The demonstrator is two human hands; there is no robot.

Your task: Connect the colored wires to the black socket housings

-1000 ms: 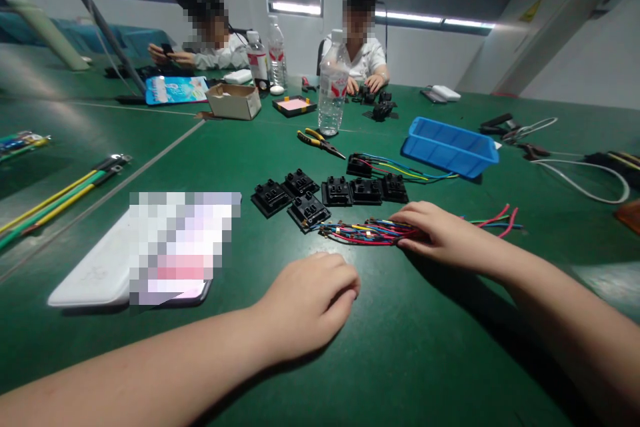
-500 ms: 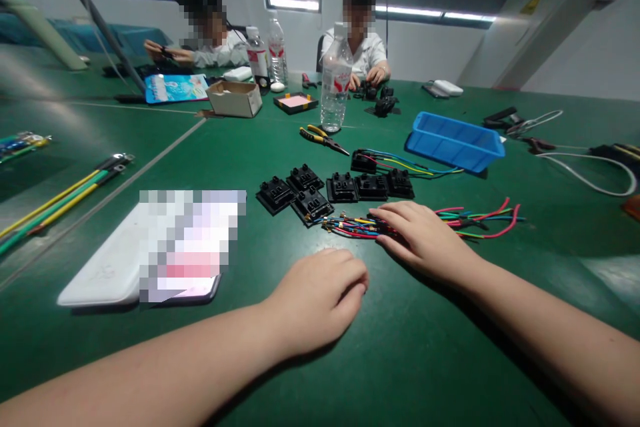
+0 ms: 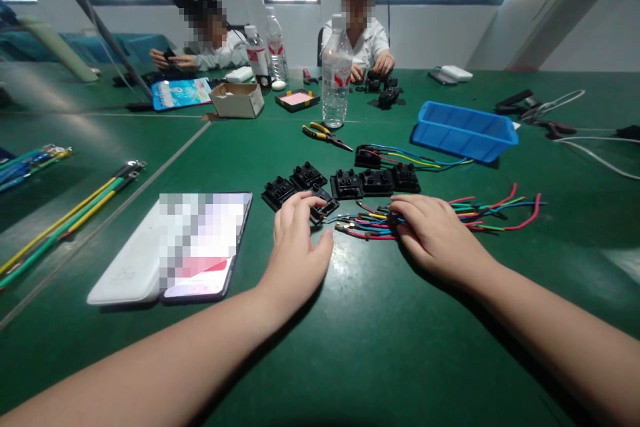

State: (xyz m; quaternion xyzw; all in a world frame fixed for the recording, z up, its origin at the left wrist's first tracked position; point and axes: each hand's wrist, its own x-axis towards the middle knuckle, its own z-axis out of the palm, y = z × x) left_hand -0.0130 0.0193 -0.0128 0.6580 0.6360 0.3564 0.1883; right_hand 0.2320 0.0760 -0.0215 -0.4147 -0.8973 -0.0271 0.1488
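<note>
In the head view, my right hand is curled over a bundle of coloured wires lying on the green table. Small metal terminals show at the bundle's left ends; the loose ends fan out to the right. My left hand has its fingers stretched forward and its thumb apart. Its fingertips reach the nearest black plastic module, partly covering it; whether they touch it I cannot tell. Several like modules lie behind in a loose row. One black module has coloured wires running from it.
Pliers, a water bottle and a blue bin stand beyond the modules. A phone and a white slab-shaped object lie left. Thick cables are farther left. Two people sit across the table.
My left hand has moved forward from the bare table to the nearest black module, and its fingers have uncurled. My right hand stays on the wires, which are more spread out.
</note>
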